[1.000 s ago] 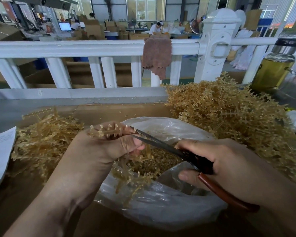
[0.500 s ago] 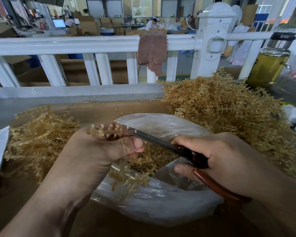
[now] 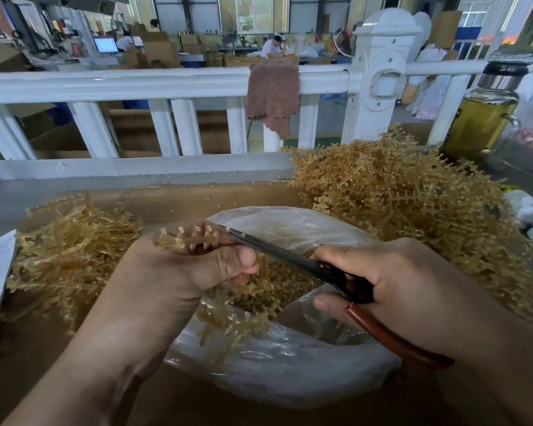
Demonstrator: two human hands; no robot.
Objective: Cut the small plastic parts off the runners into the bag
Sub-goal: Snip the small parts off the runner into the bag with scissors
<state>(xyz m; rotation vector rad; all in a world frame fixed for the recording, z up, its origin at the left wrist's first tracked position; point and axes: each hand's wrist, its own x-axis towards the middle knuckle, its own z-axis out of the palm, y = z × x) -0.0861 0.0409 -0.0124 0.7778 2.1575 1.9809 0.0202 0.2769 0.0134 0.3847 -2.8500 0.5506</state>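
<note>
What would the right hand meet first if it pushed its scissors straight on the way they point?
The right hand holds scissors pointing leftward. Their tips sit at the runner gripped by the left hand, so that runner comes first, probably then that hand itself; depth is unclear.

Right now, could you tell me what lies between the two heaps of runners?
Head view: the open plastic bag, holding cut parts, lies between the left heap and the right heap.
</note>
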